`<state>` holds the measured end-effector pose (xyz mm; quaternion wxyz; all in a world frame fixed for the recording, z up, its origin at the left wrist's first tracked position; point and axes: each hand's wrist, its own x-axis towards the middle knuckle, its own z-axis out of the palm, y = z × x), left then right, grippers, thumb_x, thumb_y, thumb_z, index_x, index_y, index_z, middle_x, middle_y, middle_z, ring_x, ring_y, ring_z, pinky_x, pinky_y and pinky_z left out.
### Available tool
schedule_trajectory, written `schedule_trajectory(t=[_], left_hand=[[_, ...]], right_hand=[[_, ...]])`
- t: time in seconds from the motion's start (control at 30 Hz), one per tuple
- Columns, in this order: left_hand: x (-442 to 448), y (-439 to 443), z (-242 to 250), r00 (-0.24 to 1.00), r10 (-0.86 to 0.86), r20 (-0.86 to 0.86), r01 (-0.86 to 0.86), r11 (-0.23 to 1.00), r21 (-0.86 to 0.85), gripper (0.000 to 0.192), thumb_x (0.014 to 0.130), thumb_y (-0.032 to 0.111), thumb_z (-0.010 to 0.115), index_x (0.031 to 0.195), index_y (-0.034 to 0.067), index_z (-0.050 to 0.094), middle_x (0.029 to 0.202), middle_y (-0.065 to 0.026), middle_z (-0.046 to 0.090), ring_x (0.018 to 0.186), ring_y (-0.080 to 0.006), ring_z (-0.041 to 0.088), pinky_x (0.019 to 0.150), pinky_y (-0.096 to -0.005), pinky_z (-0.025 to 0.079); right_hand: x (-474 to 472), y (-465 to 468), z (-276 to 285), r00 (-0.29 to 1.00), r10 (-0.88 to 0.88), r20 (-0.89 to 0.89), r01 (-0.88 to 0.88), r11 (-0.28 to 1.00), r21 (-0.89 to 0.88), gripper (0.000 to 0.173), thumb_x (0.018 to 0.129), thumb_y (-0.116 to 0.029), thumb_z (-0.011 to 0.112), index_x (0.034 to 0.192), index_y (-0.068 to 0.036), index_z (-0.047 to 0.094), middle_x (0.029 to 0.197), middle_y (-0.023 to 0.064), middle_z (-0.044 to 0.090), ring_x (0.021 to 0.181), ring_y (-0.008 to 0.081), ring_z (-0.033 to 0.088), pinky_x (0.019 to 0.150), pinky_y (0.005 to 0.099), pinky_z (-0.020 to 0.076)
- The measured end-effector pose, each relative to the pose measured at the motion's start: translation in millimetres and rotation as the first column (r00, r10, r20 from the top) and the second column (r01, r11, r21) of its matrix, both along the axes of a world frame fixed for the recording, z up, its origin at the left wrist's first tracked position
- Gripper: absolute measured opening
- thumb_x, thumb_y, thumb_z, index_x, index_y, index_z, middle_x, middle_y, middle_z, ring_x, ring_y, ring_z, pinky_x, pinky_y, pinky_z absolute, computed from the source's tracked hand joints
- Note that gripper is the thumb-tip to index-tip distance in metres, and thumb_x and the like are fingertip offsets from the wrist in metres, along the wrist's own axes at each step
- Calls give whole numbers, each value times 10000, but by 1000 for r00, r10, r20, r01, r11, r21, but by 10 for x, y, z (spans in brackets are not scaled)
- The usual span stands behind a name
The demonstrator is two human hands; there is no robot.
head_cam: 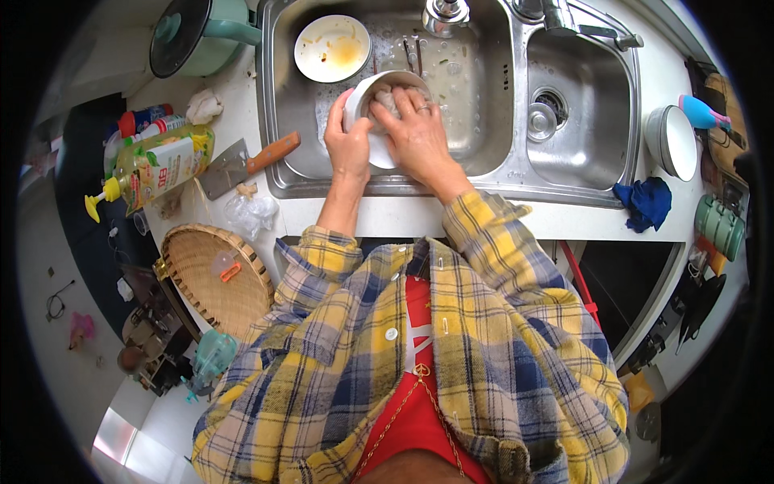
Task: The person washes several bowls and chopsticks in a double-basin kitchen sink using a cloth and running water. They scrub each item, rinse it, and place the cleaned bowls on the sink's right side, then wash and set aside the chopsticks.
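Over the left basin of a steel double sink point(390, 189), my left hand point(349, 138) grips the side of a white bowl point(381, 150), which is tilted. My right hand point(417, 124) presses a pale cloth point(386, 101) against the bowl's inside; a ring shows on one finger. Behind the bowl, a soiled white dish point(332, 48) with yellowish liquid and food bits rests in the basin. Two dark chopsticks point(418, 57) lie in shallow, cloudy water with scraps of food. The bowl hides part of the basin floor.
A cleaver point(233, 168) lies left of the sink, its wooden handle over the rim. Beside it are a yellow pump bottle point(163, 164), a plastic bag point(251, 213) and a woven basket point(211, 272). Stacked bowls point(672, 143) and a blue cloth point(647, 204) sit on the right.
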<state>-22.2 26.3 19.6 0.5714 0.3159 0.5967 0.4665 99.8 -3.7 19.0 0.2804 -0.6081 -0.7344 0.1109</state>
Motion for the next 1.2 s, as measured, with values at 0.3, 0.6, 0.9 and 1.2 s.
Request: schedule_trajectory(t=[0.3, 0.6, 0.9, 1.2], left_hand=[[-16, 155, -109, 991, 31, -129, 0, 973, 229, 448, 771, -20, 524, 1218, -28, 549, 1180, -119, 563, 1051, -204, 547, 923, -309, 435], [-29, 108, -76, 910, 68, -409, 71, 947, 314, 456, 766, 8, 628, 1219, 11, 567, 1187, -131, 558, 1110, -250, 526, 960, -358, 417], [-84, 118, -86, 861, 104, -498, 109, 919, 380, 439, 772, 15, 620, 1209, 28, 581, 1162, -141, 552, 1095, -271, 530, 962, -364, 416], [-49, 30, -93, 948, 111, -297, -19, 955, 296, 444, 783, 28, 610, 1224, 23, 563, 1175, -151, 537, 1113, -269, 516, 978, -373, 400]], right_hand=[[-18, 161, 46, 556, -304, -773, -299, 794, -528, 395, 708, -132, 619, 1095, -51, 614, 887, 180, 651, 880, 347, 605, 821, 419, 471], [23, 114, -111, 996, 65, -54, -68, 996, -54, 323, 690, -31, 627, 1002, -113, 628, 1208, 182, 519, 1074, 347, 505, 851, 460, 408], [66, 96, 27, 706, 26, -707, -334, 893, -301, 371, 696, -69, 618, 1067, -53, 610, 975, 192, 626, 932, 366, 591, 823, 426, 484], [212, 139, -459, 248, -811, -531, -36, 540, -841, 430, 784, -328, 755, 924, 43, 589, 744, 68, 616, 621, 122, 560, 539, 264, 465]])
